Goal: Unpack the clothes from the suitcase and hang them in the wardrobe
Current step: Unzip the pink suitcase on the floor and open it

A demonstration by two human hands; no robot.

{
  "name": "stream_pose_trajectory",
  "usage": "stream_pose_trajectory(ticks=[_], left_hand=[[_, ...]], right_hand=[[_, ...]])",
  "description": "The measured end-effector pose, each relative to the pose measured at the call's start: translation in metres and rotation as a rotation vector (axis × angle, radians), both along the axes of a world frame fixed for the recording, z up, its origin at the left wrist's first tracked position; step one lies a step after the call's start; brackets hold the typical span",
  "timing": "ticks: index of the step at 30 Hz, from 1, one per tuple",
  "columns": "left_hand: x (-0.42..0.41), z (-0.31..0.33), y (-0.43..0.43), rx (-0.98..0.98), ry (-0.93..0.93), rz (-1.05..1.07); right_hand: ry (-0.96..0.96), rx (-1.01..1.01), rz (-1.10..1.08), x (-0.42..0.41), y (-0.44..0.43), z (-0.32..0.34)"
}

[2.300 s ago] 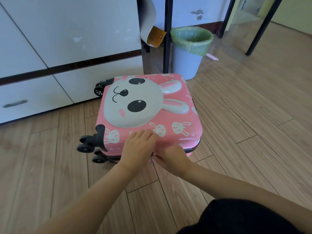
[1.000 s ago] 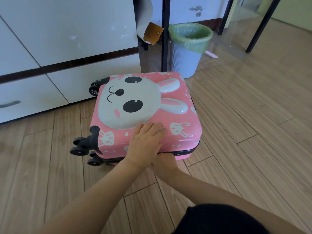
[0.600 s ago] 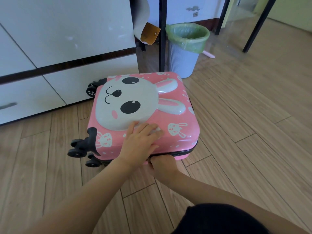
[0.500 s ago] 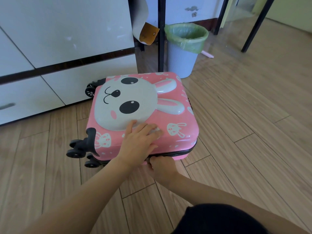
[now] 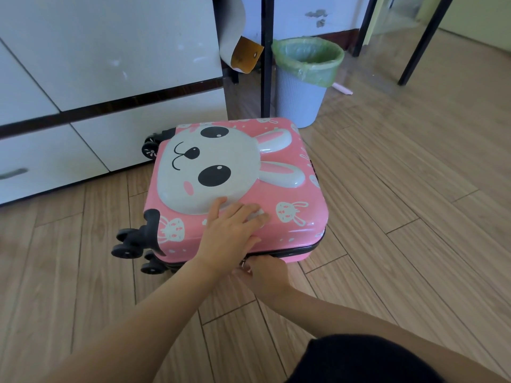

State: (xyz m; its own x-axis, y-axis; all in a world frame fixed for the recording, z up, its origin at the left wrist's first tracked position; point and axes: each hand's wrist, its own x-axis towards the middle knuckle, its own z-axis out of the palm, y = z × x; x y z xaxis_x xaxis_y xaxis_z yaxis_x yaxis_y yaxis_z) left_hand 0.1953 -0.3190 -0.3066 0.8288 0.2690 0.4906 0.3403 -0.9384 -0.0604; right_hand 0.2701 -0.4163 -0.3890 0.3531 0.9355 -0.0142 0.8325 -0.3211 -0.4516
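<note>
**Suitcase shut on the floor, both grips at its near edge**

Your pink rabbit suitcase [image 5: 276,194] lies flat on the wooden floor [image 5: 387,217], lid on top and down. Your left grip [image 5: 229,230] is released, its straight fingers resting flat on the near part of the lid. Your right grip [image 5: 266,273] is at the suitcase's near seam, fingers curled, pinching a small metal zip pull [image 5: 243,263]. Black wheels [image 5: 127,250] stick out at the suitcase's left end. Behind the suitcase stand a white cabinet [image 5: 110,51] and, off its far right corner, a grey waste bin [image 5: 300,103] with a green liner.
</note>
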Motion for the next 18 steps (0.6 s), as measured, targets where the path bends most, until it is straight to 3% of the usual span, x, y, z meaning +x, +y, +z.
stream_pose_trajectory(ticks=[13, 18], left_hand=[[-0.0003, 0.0017, -0.0036, -0.016, -0.026, -0.001], [0.0016, 0.0052, -0.0058, -0.022, 0.040, 0.018]], right_hand=[[-0.055, 0.107, -0.137, -0.0089, 0.0023, -0.0019], [-0.205, 0.122, -0.065, -0.0020, -0.0032, -0.0006]])
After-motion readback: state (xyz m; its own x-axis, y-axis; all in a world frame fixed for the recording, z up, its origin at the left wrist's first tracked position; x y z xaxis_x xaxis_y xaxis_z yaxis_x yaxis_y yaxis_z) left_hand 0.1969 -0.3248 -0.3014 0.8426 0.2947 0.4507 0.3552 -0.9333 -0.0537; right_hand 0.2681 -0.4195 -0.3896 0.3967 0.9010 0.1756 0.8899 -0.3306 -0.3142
